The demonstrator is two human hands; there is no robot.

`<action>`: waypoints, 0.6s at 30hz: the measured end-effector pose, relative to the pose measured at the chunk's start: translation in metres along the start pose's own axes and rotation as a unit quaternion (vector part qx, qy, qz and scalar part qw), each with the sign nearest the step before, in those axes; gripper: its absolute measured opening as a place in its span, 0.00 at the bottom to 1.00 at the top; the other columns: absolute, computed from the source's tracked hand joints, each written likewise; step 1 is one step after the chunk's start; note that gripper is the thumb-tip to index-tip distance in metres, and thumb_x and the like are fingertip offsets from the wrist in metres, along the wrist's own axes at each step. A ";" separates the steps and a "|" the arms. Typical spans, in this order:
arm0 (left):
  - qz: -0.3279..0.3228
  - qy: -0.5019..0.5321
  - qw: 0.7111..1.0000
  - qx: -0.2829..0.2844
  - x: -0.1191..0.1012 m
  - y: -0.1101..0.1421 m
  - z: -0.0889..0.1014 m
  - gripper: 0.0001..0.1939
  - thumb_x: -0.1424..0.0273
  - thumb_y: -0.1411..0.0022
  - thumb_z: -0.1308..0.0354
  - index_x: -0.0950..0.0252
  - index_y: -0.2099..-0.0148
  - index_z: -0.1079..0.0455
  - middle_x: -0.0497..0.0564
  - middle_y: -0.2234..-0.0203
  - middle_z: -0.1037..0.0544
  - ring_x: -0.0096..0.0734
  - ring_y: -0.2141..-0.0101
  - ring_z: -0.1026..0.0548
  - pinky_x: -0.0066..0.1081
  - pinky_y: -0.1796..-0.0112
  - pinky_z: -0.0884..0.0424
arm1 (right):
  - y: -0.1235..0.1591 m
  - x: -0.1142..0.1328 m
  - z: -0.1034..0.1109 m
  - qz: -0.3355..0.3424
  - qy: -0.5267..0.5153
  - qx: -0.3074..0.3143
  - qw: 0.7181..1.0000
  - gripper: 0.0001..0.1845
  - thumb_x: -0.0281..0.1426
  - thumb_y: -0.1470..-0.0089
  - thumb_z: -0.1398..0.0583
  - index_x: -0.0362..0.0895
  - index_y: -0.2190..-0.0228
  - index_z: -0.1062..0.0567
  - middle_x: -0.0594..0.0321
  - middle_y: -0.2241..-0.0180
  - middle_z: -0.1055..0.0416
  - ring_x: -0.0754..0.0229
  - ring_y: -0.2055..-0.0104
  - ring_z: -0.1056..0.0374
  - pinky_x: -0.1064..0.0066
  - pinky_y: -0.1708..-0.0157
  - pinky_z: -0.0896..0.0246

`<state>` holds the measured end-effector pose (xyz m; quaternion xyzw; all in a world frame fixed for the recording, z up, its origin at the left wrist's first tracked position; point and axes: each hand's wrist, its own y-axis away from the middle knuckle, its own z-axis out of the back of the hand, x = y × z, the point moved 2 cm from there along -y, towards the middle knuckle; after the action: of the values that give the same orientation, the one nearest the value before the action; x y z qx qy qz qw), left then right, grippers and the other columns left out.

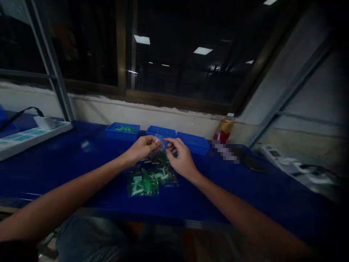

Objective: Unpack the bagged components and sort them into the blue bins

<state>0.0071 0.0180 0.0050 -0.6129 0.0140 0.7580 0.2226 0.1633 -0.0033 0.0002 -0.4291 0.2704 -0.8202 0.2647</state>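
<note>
My left hand [143, 148] and my right hand [180, 157] meet above a blue table [68, 163], both pinching a small clear plastic bag [160, 142] between thumb and fingers. Under the hands lie several clear bags holding green parts [143, 183], spread flat on the table. Both forearms reach in from the bottom of the view.
Three blue trays stand along the wall behind the hands: the left tray [122, 131] holds green parts, then a middle tray [160, 131] and a right tray [194, 143]. A white board [24, 140] lies at far left, a red-and-yellow container [225, 131] and dark flat items at right.
</note>
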 end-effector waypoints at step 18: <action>-0.098 -0.106 0.989 -0.024 -0.005 -0.003 0.005 0.11 0.65 0.44 0.47 0.68 0.68 0.31 0.51 0.71 0.26 0.30 0.68 0.30 0.30 0.65 0.37 | -0.003 -0.004 0.000 -0.100 -0.085 -0.024 0.991 0.08 0.35 0.53 0.43 0.42 0.76 0.31 0.65 0.78 0.35 0.65 0.77 0.41 0.73 0.77 0.46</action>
<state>0.0044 0.0204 0.0113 -0.5323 -0.0878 0.7935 0.2816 0.1649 0.0018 -0.0001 -0.5285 0.2218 -0.7964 0.1929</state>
